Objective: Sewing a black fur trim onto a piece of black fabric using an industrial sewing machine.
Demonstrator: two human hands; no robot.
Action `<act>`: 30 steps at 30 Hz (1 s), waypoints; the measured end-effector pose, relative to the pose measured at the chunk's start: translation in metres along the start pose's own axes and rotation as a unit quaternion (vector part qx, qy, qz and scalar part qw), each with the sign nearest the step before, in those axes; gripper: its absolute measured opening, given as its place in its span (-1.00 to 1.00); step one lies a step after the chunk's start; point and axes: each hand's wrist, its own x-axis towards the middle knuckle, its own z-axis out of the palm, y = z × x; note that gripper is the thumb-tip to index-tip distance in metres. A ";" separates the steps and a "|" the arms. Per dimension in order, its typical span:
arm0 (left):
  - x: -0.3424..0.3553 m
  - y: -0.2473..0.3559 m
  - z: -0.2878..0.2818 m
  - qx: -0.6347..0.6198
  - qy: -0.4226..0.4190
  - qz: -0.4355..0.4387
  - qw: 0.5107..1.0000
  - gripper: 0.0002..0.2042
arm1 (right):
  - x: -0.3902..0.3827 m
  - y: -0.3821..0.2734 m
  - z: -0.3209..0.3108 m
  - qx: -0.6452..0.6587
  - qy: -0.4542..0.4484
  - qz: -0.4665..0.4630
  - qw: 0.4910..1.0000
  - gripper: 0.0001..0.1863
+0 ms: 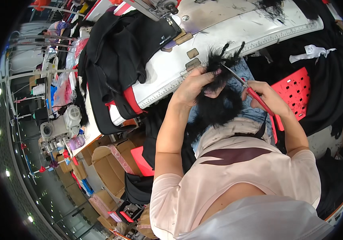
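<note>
A piece of black fluffy fur trim hangs over my lap, with two thin cord-like ends sticking up at its top. My left hand is closed around the upper part of this fur, its fingers partly hidden in the pile. In my right hand is a pair of scissors with red handles and metal blades. The blades point up and left, their tips at the edge of the fur; whether they are parted I cannot tell. Blue denim on my legs is scattered with loose black fibres.
A white sewing table with a ruler-marked front edge lies ahead, with a sewing machine on it. Black fabric covers its left part. A red perforated plastic piece stands right; cardboard boxes sit lower left.
</note>
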 end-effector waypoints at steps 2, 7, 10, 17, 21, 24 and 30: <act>0.000 0.000 -0.004 0.004 0.001 -0.002 1.000 -0.82 | -0.004 0.001 0.002 0.009 -0.003 0.024 1.000 -0.80; 0.004 0.001 0.015 0.221 0.128 -0.045 0.966 -0.83 | -0.034 0.026 0.014 0.082 0.081 0.114 0.987 -0.74; 0.012 -0.015 0.003 0.545 0.113 0.236 0.797 -0.81 | -0.042 0.032 0.016 0.134 0.145 0.093 0.976 -0.63; 0.017 -0.014 0.025 0.612 0.163 0.165 0.756 -0.73 | -0.005 -0.010 0.019 0.112 0.324 0.058 0.938 -0.75; 0.019 -0.019 0.033 0.650 0.159 0.193 0.718 -0.78 | 0.028 -0.027 0.017 0.237 0.307 0.010 0.922 -0.64; 0.015 -0.013 0.036 0.596 0.140 0.182 0.769 -0.78 | 0.038 -0.029 0.016 0.185 0.290 -0.020 0.939 -0.63; 0.015 -0.009 0.027 0.386 0.146 0.170 0.895 -0.78 | 0.039 -0.038 0.013 0.198 0.263 -0.012 0.944 -0.64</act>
